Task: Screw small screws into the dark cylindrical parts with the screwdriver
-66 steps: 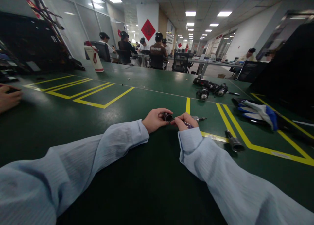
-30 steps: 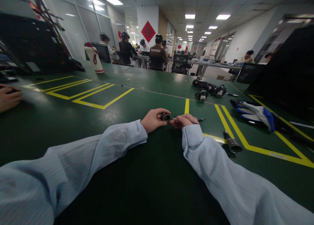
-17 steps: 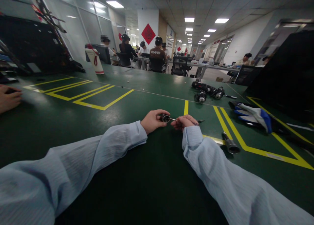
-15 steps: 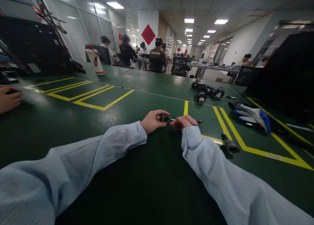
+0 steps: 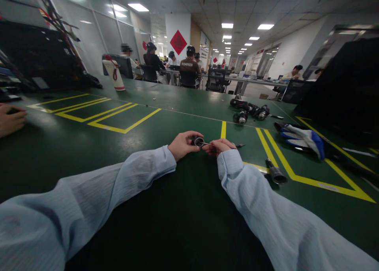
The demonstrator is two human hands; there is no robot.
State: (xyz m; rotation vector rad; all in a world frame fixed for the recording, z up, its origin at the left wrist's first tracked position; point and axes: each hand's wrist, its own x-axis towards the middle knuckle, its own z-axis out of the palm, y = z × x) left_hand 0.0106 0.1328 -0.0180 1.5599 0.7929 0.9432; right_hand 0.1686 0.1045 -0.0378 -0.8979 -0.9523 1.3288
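Observation:
My left hand (image 5: 184,145) is closed around a small dark cylindrical part (image 5: 198,142) with a shiny metal rim, its open end facing right. My right hand (image 5: 218,147) pinches a thin metal rod-shaped tool (image 5: 207,144). The tool's tip points left into the mouth of the cylindrical part; whether it touches the inside I cannot tell. Fingers hide the tool's grip. Just beyond my right hand a dark pointed piece (image 5: 241,145) shows, and I cannot tell whether it belongs to the tool. A grey metal cup-shaped part with a stem (image 5: 277,174) lies right of my right forearm.
Several dark motor-like parts (image 5: 248,110) lie at the back right, beyond blue-and-white gloves (image 5: 308,140). Yellow tape (image 5: 126,129) marks the green table (image 5: 142,137). A white cup (image 5: 115,75) stands at the far left. Another person's hand (image 5: 11,120) rests at the left edge.
The tool's tip appears slightly further inside the cylindrical part's mouth. Both hands keep their holds, and the whole view has shifted slightly.

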